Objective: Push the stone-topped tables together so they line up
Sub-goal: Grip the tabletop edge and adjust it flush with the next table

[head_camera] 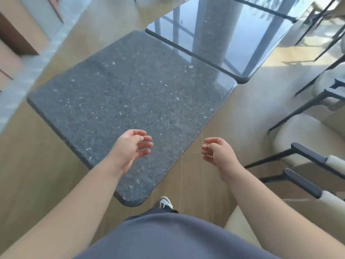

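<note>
A dark speckled stone-topped table (130, 94) stands right in front of me, turned at an angle. Its far edge meets a second stone-topped table (224, 36), glossy with window reflections; the second one is offset to the right, so their side edges do not line up. My left hand (133, 146) hovers over the near table's right part, fingers loosely curled, holding nothing. My right hand (217, 151) hangs over the floor just beyond that table's right edge, fingers loosely curled and empty.
Cream chairs with dark armrests (306, 154) stand close on the right, more chair legs (317, 34) farther back. Wooden floor (242, 109) runs between tables and chairs. A light ledge and wall (28, 68) line the left. My shoe (165, 201) shows by the table's near corner.
</note>
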Action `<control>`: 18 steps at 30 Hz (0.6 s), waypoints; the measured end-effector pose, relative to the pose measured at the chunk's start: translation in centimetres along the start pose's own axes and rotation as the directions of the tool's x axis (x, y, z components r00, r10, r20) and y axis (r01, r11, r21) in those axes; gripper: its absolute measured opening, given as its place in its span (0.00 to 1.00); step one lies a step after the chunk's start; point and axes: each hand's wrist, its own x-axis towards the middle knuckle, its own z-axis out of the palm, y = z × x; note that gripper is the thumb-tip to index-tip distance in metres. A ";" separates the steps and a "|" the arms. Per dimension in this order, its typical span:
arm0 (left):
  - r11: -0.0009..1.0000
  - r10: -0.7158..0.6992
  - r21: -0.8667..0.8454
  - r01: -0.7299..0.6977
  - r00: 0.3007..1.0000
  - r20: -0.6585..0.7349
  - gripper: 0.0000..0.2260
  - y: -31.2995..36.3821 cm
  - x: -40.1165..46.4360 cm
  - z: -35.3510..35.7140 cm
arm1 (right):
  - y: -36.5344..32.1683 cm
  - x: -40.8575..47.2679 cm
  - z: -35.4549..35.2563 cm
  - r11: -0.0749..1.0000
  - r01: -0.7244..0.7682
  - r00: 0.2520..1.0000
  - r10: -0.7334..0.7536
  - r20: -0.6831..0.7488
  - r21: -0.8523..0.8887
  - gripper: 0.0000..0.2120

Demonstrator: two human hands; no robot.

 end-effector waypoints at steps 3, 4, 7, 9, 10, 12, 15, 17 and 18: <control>0.998 -0.033 -0.047 0.032 0.999 -0.019 0.09 0.4 2.0 -1.2 | -0.7 2.8 2.6 0.999 -0.028 0.999 0.028 0.022 -0.026 0.12; 0.997 -0.047 -0.063 0.046 0.999 -0.021 0.09 0.7 2.7 -1.4 | -1.0 3.5 3.2 0.998 -0.040 0.999 0.041 0.029 -0.039 0.12; 0.990 -0.075 -0.119 0.070 0.997 -0.036 0.09 1.2 4.7 -1.8 | -2.2 5.8 4.6 0.991 -0.074 0.996 0.078 0.032 -0.113 0.12; 0.981 -0.092 -0.177 0.078 0.993 -0.070 0.09 1.3 5.6 -2.2 | -3.0 7.3 5.1 0.979 -0.083 0.995 0.091 0.032 -0.187 0.12; 0.974 -0.100 -0.211 0.080 0.991 -0.087 0.09 1.2 6.0 -2.4 | -3.4 8.1 5.3 0.972 -0.086 0.995 0.096 0.035 -0.218 0.12; 0.958 -0.130 -0.272 0.092 0.984 -0.124 0.09 0.7 6.5 -2.8 | -4.1 9.9 5.6 0.957 -0.094 0.993 0.111 0.044 -0.274 0.12; 0.943 -0.185 -0.308 0.125 0.967 -0.175 0.09 -0.4 7.5 -2.4 | -5.1 13.1 5.8 0.928 -0.100 0.989 0.132 0.065 -0.360 0.12; 0.937 -0.210 -0.324 0.132 0.953 -0.219 0.10 -0.9 8.6 -1.3 | -5.8 15.5 6.0 0.911 -0.096 0.984 0.146 0.097 -0.402 0.12; 0.934 -0.218 -0.333 0.130 0.946 -0.241 0.10 -1.1 9.2 -0.6 | -6.3 16.7 6.0 0.904 -0.085 0.981 0.149 0.121 -0.419 0.12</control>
